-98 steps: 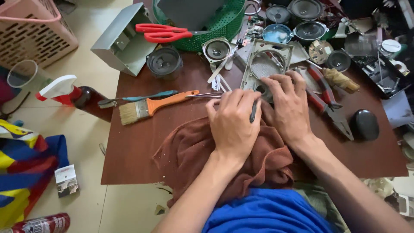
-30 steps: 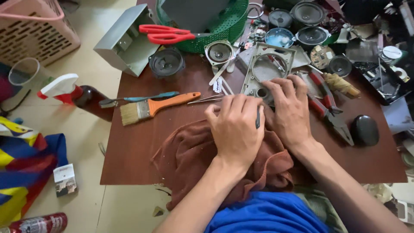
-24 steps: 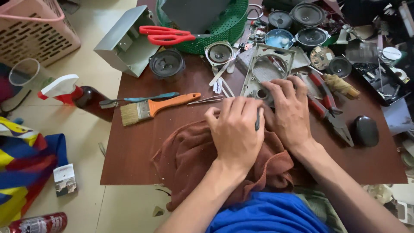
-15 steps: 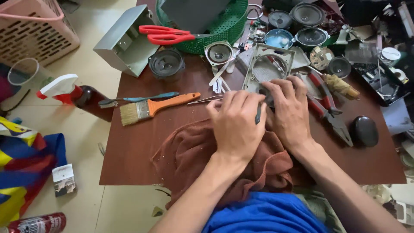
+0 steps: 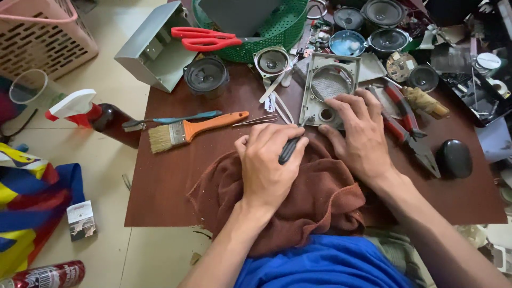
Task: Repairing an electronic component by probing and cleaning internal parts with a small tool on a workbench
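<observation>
My left hand (image 5: 266, 168) is closed around a dark tool handle (image 5: 288, 150), likely a screwdriver, whose tip points toward a grey plastic speaker frame (image 5: 326, 88). My right hand (image 5: 360, 136) lies flat with its fingers on the lower edge of that frame, pressing it to the board. Both hands rest over a brown cloth (image 5: 314, 197) spread at the near edge of a dark brown board (image 5: 170, 181).
An orange-handled paintbrush (image 5: 186, 130), a teal-handled tool (image 5: 170, 120), tweezers (image 5: 256, 120), red-handled pliers (image 5: 408, 125) and a black oval object (image 5: 454, 158) lie on the board. Loose speakers (image 5: 206, 76), red scissors (image 5: 205, 38), a green basket (image 5: 266, 26) and a grey metal box (image 5: 152, 48) crowd the far side.
My left hand has shifted slightly with the tool against the frame. The right hand stays on the frame.
</observation>
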